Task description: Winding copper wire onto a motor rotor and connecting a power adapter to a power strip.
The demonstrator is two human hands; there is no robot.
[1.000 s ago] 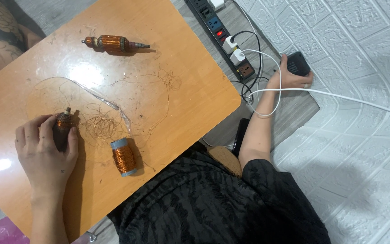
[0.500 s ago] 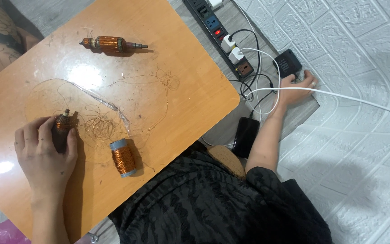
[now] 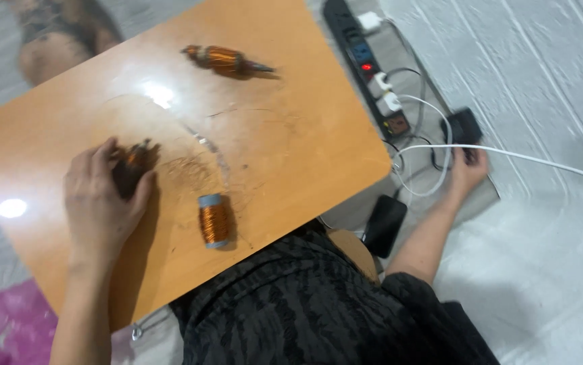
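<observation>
Near the desk's (image 3: 318, 145) left edge, the left hand (image 3: 102, 203) curls its fingers around a copper-wound motor part (image 3: 131, 169), likely heavy, rigid, best gripped by its core, its fine wire fragile; the right hand (image 3: 467, 172) rests loosely open at a black adapter (image 3: 464, 126) on the floor.

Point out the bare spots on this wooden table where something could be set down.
The orange wooden table is bare along its far-left part, beyond the left hand, and at the right corner past the copper-wound motor armature. The near strip below the copper wire spool is free too. The middle is crowded: loose copper wire strands sprawl between hand, spool and armature.
</observation>
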